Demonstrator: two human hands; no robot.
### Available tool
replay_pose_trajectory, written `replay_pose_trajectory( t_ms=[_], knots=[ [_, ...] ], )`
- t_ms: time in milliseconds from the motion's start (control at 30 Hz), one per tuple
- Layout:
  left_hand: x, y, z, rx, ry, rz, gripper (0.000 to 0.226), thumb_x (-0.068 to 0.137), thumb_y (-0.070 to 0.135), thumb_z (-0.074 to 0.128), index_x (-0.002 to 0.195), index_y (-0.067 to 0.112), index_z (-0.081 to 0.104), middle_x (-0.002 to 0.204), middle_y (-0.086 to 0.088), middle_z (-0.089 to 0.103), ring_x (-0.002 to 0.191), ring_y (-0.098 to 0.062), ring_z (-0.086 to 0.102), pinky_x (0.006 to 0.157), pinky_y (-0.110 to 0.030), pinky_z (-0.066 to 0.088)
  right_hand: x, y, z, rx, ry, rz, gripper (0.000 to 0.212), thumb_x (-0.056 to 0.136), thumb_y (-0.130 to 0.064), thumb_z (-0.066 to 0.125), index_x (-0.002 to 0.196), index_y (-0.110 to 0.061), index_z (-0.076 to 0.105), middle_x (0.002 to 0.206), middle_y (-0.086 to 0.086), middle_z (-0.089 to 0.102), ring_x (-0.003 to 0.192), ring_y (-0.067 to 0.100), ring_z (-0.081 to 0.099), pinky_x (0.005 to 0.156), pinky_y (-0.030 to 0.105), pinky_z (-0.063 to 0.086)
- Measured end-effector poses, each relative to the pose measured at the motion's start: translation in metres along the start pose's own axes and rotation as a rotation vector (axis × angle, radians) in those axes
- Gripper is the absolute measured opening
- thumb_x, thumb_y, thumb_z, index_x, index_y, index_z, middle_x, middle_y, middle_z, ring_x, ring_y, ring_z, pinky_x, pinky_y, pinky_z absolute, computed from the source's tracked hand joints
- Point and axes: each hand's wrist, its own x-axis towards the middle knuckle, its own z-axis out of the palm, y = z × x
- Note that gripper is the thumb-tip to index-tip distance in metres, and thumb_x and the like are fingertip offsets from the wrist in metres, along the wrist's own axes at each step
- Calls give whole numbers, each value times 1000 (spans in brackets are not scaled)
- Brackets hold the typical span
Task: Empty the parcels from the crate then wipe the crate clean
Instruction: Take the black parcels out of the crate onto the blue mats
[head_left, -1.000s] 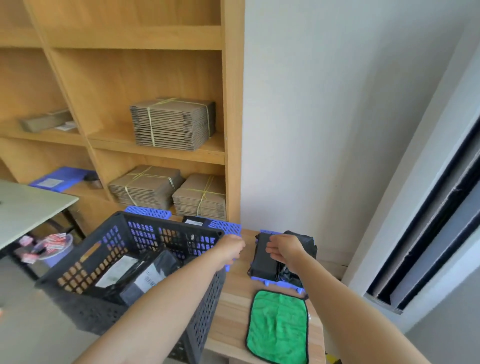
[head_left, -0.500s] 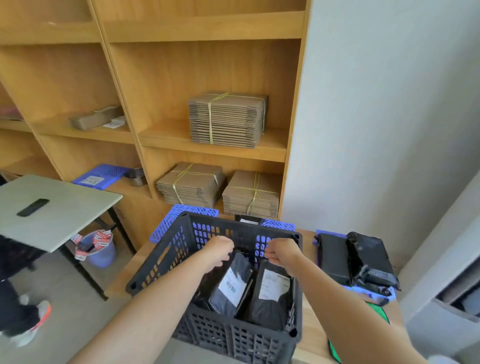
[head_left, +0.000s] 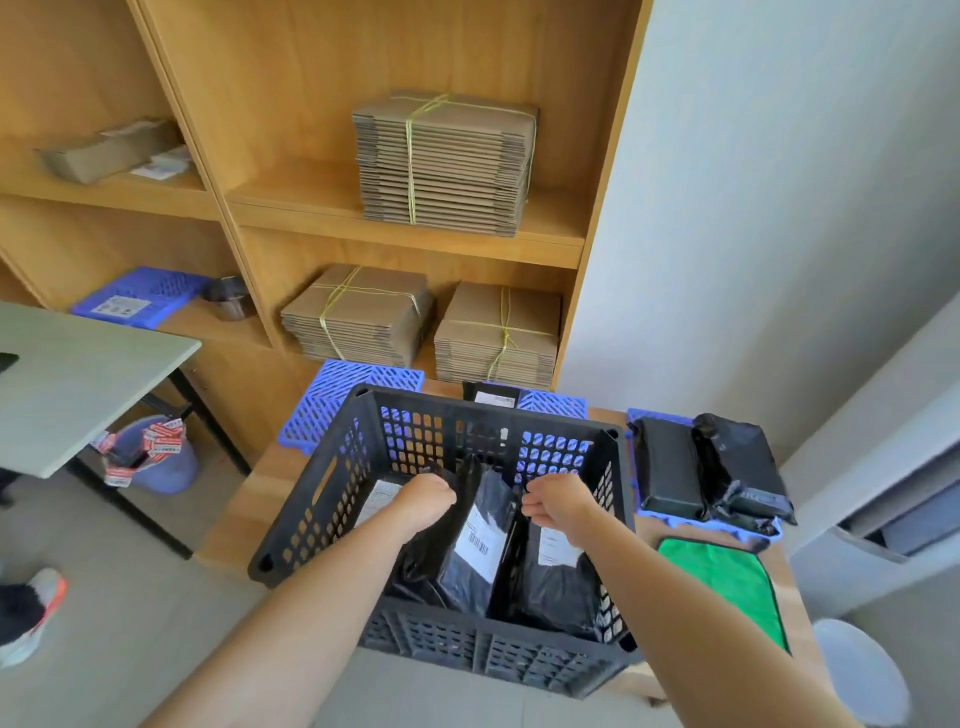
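Note:
A black slotted crate (head_left: 322, 499) stands on a wooden table (head_left: 249, 509), with black plastic parcels upright inside. My left hand (head_left: 423, 499) grips the top edge of one black parcel (head_left: 480, 540) with a white barcode label. My right hand (head_left: 556, 506) pinches the top of a second black parcel (head_left: 558, 577) on the crate's right side. Another labelled parcel (head_left: 376, 501) lies partly hidden under my left arm. Two black parcels (head_left: 711, 475) lie on a blue tray (head_left: 675, 522) right of the crate. A green cloth (head_left: 727, 582) is spread in front of that tray.
Blue slotted trays (head_left: 343, 400) lie behind the crate, one holding a black parcel (head_left: 491, 397). A wooden shelf unit (head_left: 395, 244) with tied cardboard bundles stands behind. A grey table (head_left: 67, 374) and a purple bin (head_left: 156, 457) are at left; someone's shoe (head_left: 31, 608) is on the floor.
Both hands moved from the blue tray at right over to the crate and reached in. Each now holds the top of a black parcel. The view has swung left and down.

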Motion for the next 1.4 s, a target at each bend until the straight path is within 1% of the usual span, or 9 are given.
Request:
replay_pose_trajectory(
  t_ms=[167, 333, 467, 633, 767, 900, 1033, 1100, 1400],
  knots=[
    [13, -10, 25, 243, -26, 37, 34, 96, 35, 56, 98, 2, 63, 94, -16, 65, 76, -24, 55, 64, -33, 37, 11, 3, 2, 33, -72, 149, 39, 100, 3, 25, 65, -10, 37, 45, -2, 30, 32, 9, 29, 35, 17, 22],
    [16, -16, 47, 372, 50, 0, 24, 95, 39, 61, 99, 15, 58, 99, -7, 64, 85, -22, 61, 61, -33, 43, 20, 20, -4, -51, 0, 160, 42, 97, 2, 42, 136, 15, 38, 72, 19, 55, 50, 15, 34, 45, 20, 33],
    [14, -14, 51, 385, 161, -66, 12, 99, 20, 54, 107, 14, 60, 100, -4, 62, 86, -25, 59, 66, -35, 45, 19, 27, -8, 22, -6, 164, 41, 97, -1, 46, 135, 14, 43, 100, 36, 64, 58, 15, 38, 94, 40, 55],
    [13, -18, 41, 326, 135, -135, 16, 99, 15, 52, 109, 7, 62, 95, -5, 59, 83, -24, 55, 68, -33, 46, 22, 25, -8, 0, -39, 154, 46, 96, 2, 44, 137, 18, 32, 79, 25, 61, 48, 15, 38, 45, 22, 35],
    [6, -8, 23, 193, 118, -109, 19, 102, 13, 46, 108, 5, 63, 100, -7, 63, 75, -18, 54, 53, -24, 36, 15, 13, -5, -84, -57, 37, 19, 90, -4, 58, 107, 1, 66, 85, 8, 68, 71, 18, 66, 76, 33, 58],
    [-6, 7, -12, -89, 129, -78, 21, 100, 11, 48, 83, 7, 58, 89, -12, 63, 72, -20, 52, 58, -29, 38, -2, -14, 6, -114, -107, -10, 5, 91, -10, 57, 88, -13, 60, 77, 5, 61, 61, 14, 58, 61, 26, 50],
    [-28, 20, -45, -416, 50, 48, 15, 103, 19, 54, 90, 12, 59, 97, -8, 56, 90, -21, 52, 74, -30, 41, -28, -38, 19, -72, -251, -1, 22, 91, -46, 62, 100, -27, 53, 117, 14, 31, 83, 25, 69, 80, 29, 55],
    [-37, 27, -57, -575, 16, 84, 17, 103, 21, 56, 87, 17, 58, 95, -7, 52, 83, -20, 48, 72, -30, 37, -32, -47, 22, 17, -290, -21, 54, 75, -54, 77, 117, -31, 52, 110, 8, 67, 102, 29, 68, 92, 43, 55],
    [-61, 44, -74, -878, -54, 176, 32, 91, 25, 75, 120, 27, 61, 114, 1, 74, 107, -22, 68, 83, -39, 55, -47, -74, 4, 283, -327, -226, 58, 82, -10, 78, 133, -14, 50, 109, 11, 74, 97, 29, 72, 73, 38, 59]
  ],
)
